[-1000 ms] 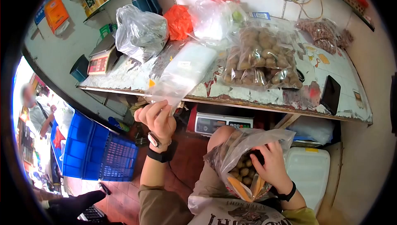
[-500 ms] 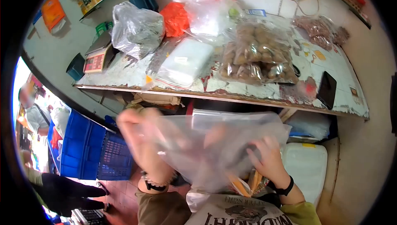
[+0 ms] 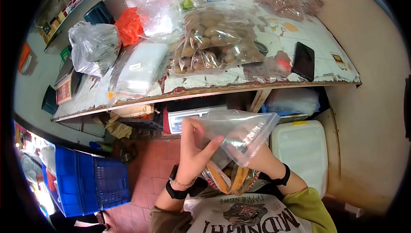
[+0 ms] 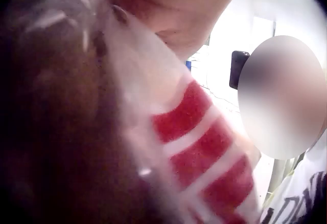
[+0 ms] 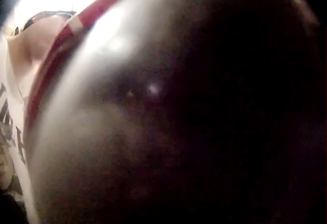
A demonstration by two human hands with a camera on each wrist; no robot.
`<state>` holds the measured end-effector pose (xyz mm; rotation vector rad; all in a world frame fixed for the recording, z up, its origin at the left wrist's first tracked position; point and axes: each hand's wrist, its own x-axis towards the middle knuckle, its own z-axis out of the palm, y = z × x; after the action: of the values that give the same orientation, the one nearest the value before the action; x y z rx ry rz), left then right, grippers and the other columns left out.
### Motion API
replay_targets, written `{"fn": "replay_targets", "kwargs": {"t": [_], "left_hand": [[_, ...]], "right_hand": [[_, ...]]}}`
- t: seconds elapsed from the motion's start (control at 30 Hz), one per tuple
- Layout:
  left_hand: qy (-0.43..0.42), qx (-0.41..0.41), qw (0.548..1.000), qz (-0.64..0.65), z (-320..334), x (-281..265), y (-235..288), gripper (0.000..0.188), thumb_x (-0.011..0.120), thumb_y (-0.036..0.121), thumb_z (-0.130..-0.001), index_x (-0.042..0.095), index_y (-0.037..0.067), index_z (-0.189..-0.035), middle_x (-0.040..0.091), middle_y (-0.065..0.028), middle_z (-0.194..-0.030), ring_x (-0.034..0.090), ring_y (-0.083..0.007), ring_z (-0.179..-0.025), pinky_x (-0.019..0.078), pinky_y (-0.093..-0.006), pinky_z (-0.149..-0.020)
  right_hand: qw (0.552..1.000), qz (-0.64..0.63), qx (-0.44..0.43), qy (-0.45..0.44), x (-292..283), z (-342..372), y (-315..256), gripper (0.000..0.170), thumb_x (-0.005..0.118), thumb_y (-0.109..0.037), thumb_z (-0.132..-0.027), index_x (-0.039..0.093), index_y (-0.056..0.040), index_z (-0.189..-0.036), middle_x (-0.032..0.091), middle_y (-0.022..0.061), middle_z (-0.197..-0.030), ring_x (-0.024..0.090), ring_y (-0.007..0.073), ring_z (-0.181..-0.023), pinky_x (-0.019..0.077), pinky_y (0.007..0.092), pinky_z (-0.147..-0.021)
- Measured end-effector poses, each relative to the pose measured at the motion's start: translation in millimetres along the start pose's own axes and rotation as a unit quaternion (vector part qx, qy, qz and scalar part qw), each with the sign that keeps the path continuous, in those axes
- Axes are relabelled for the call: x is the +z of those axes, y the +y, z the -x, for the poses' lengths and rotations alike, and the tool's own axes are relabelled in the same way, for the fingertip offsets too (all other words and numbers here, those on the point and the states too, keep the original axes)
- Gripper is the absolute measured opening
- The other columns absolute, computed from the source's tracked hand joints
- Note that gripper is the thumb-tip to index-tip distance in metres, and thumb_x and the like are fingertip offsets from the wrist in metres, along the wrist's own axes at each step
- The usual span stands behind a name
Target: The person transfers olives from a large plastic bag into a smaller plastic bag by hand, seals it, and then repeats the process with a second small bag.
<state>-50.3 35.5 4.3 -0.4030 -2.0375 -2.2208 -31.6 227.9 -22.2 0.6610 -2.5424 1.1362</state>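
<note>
In the head view, a clear plastic bag (image 3: pixel 252 136) spreads between the two hands above the lap. My left hand (image 3: pixel 192 151) holds its left side, the thumb pointing up and to the right. Under the clear plastic and beyond it is my right hand (image 3: pixel 257 156), its fingers blurred by the film, so their grip is unclear. An opened bag with orange strips (image 3: pixel 219 178) and brown round items rests against the shirt, below both hands. Red-and-white print (image 4: pixel 191 127) fills part of the left wrist view; dark, blurred plastic (image 5: pixel 117 127) covers most of the right wrist view.
On the worn table (image 3: pixel 209 88) lie filled bags of brown items (image 3: pixel 214 40), a stack of flat clear bags (image 3: pixel 143 68) and a phone (image 3: pixel 303 61). Below are a scale (image 3: pixel 177 121), a white lidded box (image 3: pixel 299 151) and blue crates (image 3: pixel 77 177).
My left hand has come from the table edge to the lap, bringing a clear bag off the stack. My right hand has left the filled bag's mouth for the clear bag. The view has shifted right.
</note>
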Motion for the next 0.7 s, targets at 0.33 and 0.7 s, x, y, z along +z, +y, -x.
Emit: {"fn": "replay_targets", "kwargs": {"t": [0.33,0.7], "left_hand": [[0.031,0.073,0.993,-0.090,0.5,-2.5,-5.7,0.024,0.063,-0.006,-0.084,0.044,0.005,-0.075,0.042,-0.0033,-0.085,0.041,-0.0155,-0.081,0.0364,-0.0260,-0.077],[0.053,0.079,0.994,-0.052,7.5,-7.0,-8.5,0.022,0.061,-0.009,-0.081,0.045,0.005,-0.086,0.043,-0.0096,-0.109,0.048,-0.0230,-0.113,0.0382,-0.0374,-0.102]], "right_hand": [[0.753,-0.635,0.167,0.040,-36.9,49.2,8.9,0.034,0.068,-0.031,-0.086,0.062,-0.0010,-0.100,0.059,0.0028,-0.087,0.055,0.0110,-0.081,0.0420,0.0250,-0.070],[0.811,-0.534,0.240,0.005,-46.9,29.6,-16.7,0.012,0.064,-0.012,-0.093,0.071,-0.0038,-0.100,0.066,-0.0007,-0.089,0.054,0.0041,-0.075,0.0419,0.0197,-0.063]]}}
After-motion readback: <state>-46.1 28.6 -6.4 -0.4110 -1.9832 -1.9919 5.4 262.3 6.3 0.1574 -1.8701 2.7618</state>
